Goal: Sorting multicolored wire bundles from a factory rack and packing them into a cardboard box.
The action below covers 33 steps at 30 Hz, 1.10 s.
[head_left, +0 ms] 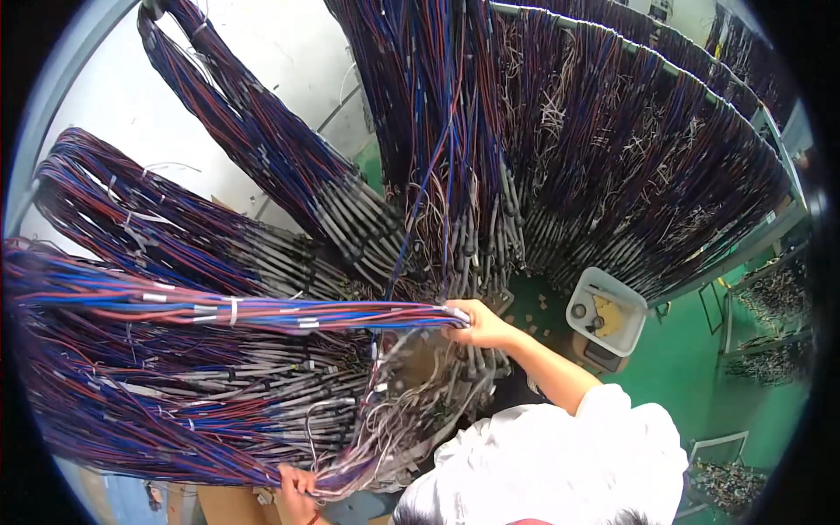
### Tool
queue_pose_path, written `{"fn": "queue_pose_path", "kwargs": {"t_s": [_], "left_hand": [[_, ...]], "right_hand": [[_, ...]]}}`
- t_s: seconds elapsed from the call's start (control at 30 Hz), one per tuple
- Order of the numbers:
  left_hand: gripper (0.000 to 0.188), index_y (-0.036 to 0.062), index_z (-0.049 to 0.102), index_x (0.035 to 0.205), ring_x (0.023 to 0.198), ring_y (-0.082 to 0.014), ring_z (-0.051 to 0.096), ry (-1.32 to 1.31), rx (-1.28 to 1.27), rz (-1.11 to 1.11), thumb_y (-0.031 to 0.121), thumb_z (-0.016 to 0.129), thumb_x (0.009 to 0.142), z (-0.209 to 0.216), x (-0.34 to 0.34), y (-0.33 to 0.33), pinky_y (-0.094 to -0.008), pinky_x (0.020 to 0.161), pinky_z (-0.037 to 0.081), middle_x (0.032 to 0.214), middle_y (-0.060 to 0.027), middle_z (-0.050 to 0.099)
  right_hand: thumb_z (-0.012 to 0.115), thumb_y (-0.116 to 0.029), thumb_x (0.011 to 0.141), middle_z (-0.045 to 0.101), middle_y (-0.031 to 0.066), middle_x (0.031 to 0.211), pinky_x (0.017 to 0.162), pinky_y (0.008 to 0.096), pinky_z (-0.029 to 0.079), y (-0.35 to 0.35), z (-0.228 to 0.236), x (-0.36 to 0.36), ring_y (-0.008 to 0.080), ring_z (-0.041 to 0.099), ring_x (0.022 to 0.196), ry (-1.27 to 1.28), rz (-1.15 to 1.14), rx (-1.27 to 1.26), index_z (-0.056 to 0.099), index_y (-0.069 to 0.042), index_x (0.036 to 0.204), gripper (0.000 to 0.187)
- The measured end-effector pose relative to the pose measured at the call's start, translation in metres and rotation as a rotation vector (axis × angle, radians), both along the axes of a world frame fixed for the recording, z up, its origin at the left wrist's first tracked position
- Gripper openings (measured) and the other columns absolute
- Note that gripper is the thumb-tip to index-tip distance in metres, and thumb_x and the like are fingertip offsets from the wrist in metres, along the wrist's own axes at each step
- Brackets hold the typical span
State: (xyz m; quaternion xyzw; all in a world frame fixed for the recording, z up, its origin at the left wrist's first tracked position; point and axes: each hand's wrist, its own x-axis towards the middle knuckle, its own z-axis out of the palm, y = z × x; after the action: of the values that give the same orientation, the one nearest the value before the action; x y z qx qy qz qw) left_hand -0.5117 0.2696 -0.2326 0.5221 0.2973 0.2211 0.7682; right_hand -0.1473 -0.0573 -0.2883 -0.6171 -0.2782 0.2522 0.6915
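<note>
Holding wires (359,313), harnesses (612,140) crowding round, bin (631,327) nearby

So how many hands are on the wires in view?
2: the right hand grips a blue-and-red wire bundle mid-picture; the left hand holds a lower bundle near the bottom edge. Any others behind the hanging wires would be hidden.

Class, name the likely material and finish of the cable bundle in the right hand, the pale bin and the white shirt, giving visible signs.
Cable bundle: probably plastic-coated wire, slightly glossy; smooth coloured strands run together, cores hidden.
Pale bin: likely moulded plastic, smooth; rounded corners.
White shirt: fabric, matte; soft creases, fibre unclear.
</note>
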Motion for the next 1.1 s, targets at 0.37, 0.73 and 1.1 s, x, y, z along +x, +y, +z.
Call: {"fn": "queue_pose_path", "kwargs": {"t_s": [0.37, 0.73, 1.1], "left_hand": [[0.028, 0.0089, 0.038, 0.074, 0.051, -0.0131, 0.042, 0.038, 0.036, -0.394, 0.024, 0.052, 0.094, 0.007, 0.069, -0.101, -0.0286, 0.054, 0.038, 0.055, -0.001, 0.04], [0.029, 0.005, 0.046, 0.07, 0.061, -0.0102, 0.046, 0.357, 0.173, 0.257, 0.019, 0.052, 0.094, -0.014, 0.057, -0.064, -0.0277, 0.063, 0.044, 0.064, 0.0005, 0.045], [0.031, 0.0065, 0.045, 0.072, 0.06, -0.0126, 0.048, 0.154, 0.283, 0.316, 0.024, 0.049, 0.096, -0.014, 0.033, -0.048, -0.0281, 0.063, 0.043, 0.062, -0.0025, 0.047]], "right_hand": [[0.066, -0.007, 0.074, 0.064, 0.0048, 0.093, 0.078, 0.0279, 0.048, 0.072, -0.042, -0.032, 0.0111, 0.058, 0.084, -0.084, -0.038, -0.014, 0.057, -0.007, 0.112, 0.039], [0.066, 0.001, 0.071, 0.064, 0.0089, 0.108, 0.086, 0.0293, 0.047, 0.043, -0.012, -0.024, 0.0158, 0.06, 0.098, -0.155, -0.146, -0.194, 0.057, -0.006, 0.118, 0.049], [0.063, -0.003, 0.076, 0.064, 0.0021, 0.071, 0.059, 0.0226, 0.045, 0.02, 0.001, -0.012, 0.0085, 0.058, 0.065, 0.051, -0.136, -0.272, 0.064, 0.0, 0.087, 0.011]]}}
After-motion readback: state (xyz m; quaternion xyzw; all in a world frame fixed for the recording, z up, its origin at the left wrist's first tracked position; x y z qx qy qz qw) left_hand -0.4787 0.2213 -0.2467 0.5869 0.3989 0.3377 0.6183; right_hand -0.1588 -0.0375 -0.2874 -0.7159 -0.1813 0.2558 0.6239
